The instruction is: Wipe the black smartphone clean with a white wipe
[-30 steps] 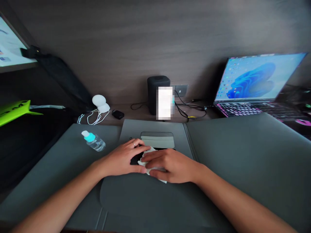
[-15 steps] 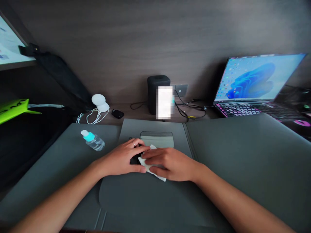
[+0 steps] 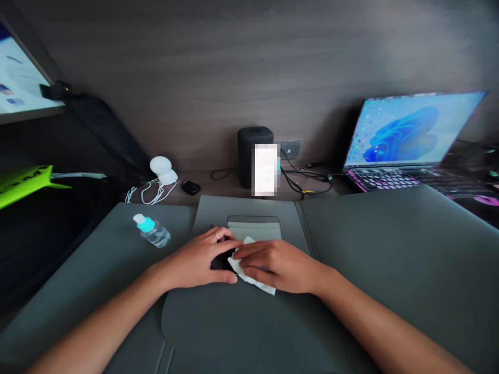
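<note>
My left hand (image 3: 198,259) rests around a flat black object (image 3: 218,261), thumb along its near edge and fingers curled at its far side. A ring is on one finger. Most of the black object is covered by my hands, so its kind is hidden. With bent fingers my right hand (image 3: 278,266) presses a white tissue (image 3: 238,266) onto its right part. One corner of the tissue sticks out toward me. Beneath both hands lies a dark grey folding desk mat (image 3: 249,322). A clear spray bottle (image 3: 156,235) with a turquoise collar lies tilted to the left.
At the back stands a black speaker (image 3: 245,156), partly behind a blurred white patch. An open laptop (image 3: 401,135) is at the right. White corded device (image 3: 161,169), small black fob (image 3: 191,187) and black cables (image 3: 298,184) lie along the wall.
My right hand and the tissue have slid slightly to the right, away from the left thumb, so more of the black object shows. The whole view has shifted a little downward.
</note>
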Available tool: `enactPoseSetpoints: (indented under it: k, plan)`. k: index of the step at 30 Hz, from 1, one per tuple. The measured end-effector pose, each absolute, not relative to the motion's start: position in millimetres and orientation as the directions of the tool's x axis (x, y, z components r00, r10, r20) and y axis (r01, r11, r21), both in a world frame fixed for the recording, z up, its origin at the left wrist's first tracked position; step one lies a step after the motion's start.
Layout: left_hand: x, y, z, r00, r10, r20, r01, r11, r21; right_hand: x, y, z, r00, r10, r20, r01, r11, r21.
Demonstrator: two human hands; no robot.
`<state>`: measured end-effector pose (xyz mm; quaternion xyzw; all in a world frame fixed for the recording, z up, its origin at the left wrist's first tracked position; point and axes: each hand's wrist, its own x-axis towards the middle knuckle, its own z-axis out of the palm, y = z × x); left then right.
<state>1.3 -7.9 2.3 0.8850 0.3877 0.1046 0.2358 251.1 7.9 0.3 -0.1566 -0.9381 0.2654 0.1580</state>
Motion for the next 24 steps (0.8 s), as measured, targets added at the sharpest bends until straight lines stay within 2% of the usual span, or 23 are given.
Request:
enactPoseSetpoints:
  k: [24]
  plan:
    - [2.1,-7.5,0.9,0.662,0.750,-0.015,0.658,-0.571,0.491,249.0,4.5,0.0,-0.908,0.352,0.225,0.193,0.831,-0.521]
